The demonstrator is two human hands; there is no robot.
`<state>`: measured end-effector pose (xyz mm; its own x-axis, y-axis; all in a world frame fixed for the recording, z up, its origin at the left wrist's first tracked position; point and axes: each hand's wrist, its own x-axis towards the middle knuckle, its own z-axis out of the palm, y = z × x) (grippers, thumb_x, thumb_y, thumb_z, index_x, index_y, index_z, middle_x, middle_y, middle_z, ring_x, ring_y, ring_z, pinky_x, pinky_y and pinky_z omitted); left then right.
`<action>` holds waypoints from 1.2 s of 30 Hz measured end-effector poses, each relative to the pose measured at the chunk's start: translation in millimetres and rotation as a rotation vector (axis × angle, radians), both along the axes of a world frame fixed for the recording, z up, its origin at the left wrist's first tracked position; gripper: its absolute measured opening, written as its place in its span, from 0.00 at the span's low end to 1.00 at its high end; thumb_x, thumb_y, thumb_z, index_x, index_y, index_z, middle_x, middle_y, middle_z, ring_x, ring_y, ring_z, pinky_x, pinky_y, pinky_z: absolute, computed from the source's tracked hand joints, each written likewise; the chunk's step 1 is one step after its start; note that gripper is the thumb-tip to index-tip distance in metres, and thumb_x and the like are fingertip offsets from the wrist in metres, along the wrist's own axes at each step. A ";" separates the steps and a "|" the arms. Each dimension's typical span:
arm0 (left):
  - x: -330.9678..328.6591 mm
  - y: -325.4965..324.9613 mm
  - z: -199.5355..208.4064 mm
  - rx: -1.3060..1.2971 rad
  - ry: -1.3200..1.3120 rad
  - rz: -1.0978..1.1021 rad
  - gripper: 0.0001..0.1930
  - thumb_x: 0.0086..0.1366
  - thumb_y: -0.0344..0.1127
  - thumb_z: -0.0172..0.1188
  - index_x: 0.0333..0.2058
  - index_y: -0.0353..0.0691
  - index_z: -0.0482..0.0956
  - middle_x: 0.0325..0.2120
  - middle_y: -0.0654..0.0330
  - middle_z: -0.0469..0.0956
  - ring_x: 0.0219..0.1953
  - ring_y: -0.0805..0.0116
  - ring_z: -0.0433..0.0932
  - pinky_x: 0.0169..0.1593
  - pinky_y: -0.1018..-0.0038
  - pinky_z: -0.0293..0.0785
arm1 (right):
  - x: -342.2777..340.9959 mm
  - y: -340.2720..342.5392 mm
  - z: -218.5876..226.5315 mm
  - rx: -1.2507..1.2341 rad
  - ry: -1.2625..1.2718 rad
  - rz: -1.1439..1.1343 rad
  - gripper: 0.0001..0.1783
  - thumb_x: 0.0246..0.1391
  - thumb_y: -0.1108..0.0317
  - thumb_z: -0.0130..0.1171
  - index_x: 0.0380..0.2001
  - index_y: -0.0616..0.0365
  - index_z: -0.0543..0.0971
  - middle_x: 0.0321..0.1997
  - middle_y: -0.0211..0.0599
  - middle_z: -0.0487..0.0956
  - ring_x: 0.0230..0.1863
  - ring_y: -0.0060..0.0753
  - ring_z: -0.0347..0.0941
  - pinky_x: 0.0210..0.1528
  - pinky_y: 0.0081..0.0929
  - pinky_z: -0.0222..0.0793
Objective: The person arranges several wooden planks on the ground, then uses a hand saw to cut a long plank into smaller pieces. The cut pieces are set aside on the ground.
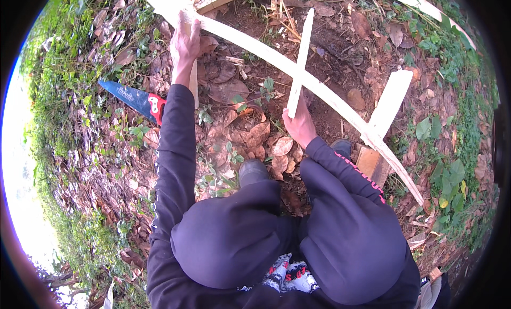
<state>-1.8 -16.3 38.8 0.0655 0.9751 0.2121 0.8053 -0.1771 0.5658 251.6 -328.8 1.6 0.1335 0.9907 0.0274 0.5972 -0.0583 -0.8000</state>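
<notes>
"Across the leafy ground [128, 176], what reaches you?"

"On my feed the left hand [185, 45] is curled around the curved wooden strip [332, 98] near its upper-left end; the right hand [301, 125] is closed on the lower end of the narrow slat [304, 48]; some fingers are hidden from me."

"Where does that slat lie?"

"It crosses the strip near its middle; I can't tell how tight either grip is; I also see a saw [128, 97], just left of the left sleeve [178, 128]."
</notes>
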 end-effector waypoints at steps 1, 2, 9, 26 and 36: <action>-0.5 -0.3 -0.5 0.010 -0.007 -0.006 0.45 0.69 0.70 0.45 0.72 0.42 0.55 0.60 0.37 0.72 0.60 0.39 0.74 0.63 0.58 0.68 | -0.7 -1.4 -0.1 0.033 -0.048 0.006 0.40 0.59 0.71 0.54 0.70 0.75 0.50 0.69 0.69 0.60 0.69 0.64 0.62 0.71 0.42 0.61; -1.0 -0.6 -0.9 0.019 -0.014 -0.011 0.45 0.69 0.69 0.46 0.72 0.42 0.55 0.60 0.37 0.72 0.60 0.39 0.74 0.63 0.58 0.68 | -1.3 -3.8 0.7 0.000 -0.023 0.010 0.42 0.59 0.71 0.54 0.71 0.74 0.47 0.70 0.70 0.57 0.68 0.66 0.61 0.69 0.45 0.63; 1.3 -0.8 1.2 -0.002 -0.021 -0.005 0.44 0.69 0.68 0.47 0.72 0.41 0.55 0.59 0.38 0.73 0.61 0.41 0.74 0.63 0.59 0.68 | -3.3 -17.4 -3.0 -0.091 0.015 0.068 0.48 0.60 0.68 0.55 0.73 0.71 0.39 0.73 0.73 0.50 0.68 0.69 0.61 0.66 0.48 0.67; 1.5 -2.6 5.6 -0.003 -0.004 0.004 0.45 0.69 0.70 0.45 0.73 0.43 0.55 0.60 0.37 0.72 0.59 0.39 0.74 0.62 0.58 0.69 | 3.8 -17.2 3.8 -0.165 0.143 0.039 0.21 0.55 0.71 0.54 0.50 0.71 0.67 0.36 0.62 0.75 0.37 0.66 0.76 0.41 0.53 0.74; 3.8 -4.5 11.1 -0.049 -0.020 0.000 0.43 0.70 0.66 0.46 0.72 0.41 0.54 0.60 0.35 0.71 0.63 0.40 0.70 0.66 0.56 0.65 | -9.3 -17.1 -3.9 -0.058 0.065 0.056 0.20 0.56 0.72 0.55 0.48 0.72 0.67 0.34 0.61 0.74 0.35 0.66 0.74 0.39 0.54 0.72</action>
<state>2.0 -20.8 49.9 0.0616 0.9843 0.1655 0.7940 -0.1488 0.5894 242.3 -346.0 -2.3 0.0780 0.9963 -0.0374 0.5477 -0.0742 -0.8334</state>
